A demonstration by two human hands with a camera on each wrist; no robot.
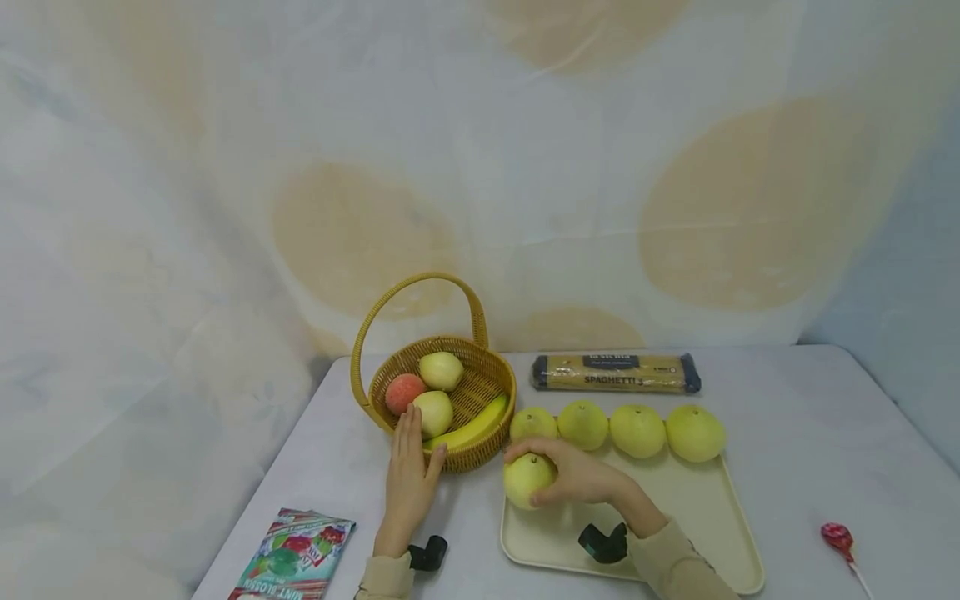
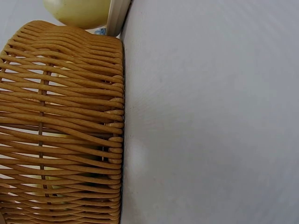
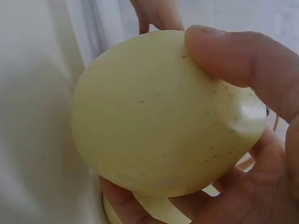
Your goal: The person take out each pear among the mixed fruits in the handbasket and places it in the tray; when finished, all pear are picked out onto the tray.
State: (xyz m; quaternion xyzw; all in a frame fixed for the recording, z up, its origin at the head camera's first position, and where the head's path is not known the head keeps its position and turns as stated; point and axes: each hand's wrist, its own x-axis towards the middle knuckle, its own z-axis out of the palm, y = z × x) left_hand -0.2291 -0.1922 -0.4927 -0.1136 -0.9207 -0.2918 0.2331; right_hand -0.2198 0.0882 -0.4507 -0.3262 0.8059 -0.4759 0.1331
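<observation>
My right hand point(image 1: 581, 475) holds a pale yellow-green pear point(image 1: 528, 481) over the tray's left side. In the right wrist view, the thumb and fingers wrap around the speckled pear point(image 3: 163, 116). My left hand point(image 1: 408, 467) lies with straight fingers at the front rim of a wicker basket point(image 1: 480, 458), fingertips in front of a pear point(image 1: 432, 414) inside; whether they touch it I cannot tell. Also in the basket are another pear point(image 1: 441, 371), a peach point(image 1: 403, 392) and a banana point(image 1: 472, 427). The left wrist view shows the basket's woven side point(image 2: 60, 130), with no hand visible.
A cream tray point(image 1: 738, 533) has several pears point(image 1: 637, 431) in a row along its far edge. Behind it lies a spaghetti pack point(image 1: 615, 372). A candy bag point(image 1: 296, 554) is at front left, a red lollipop point(image 1: 837, 537) at right. The basket's handle point(image 1: 420, 279) arches upward.
</observation>
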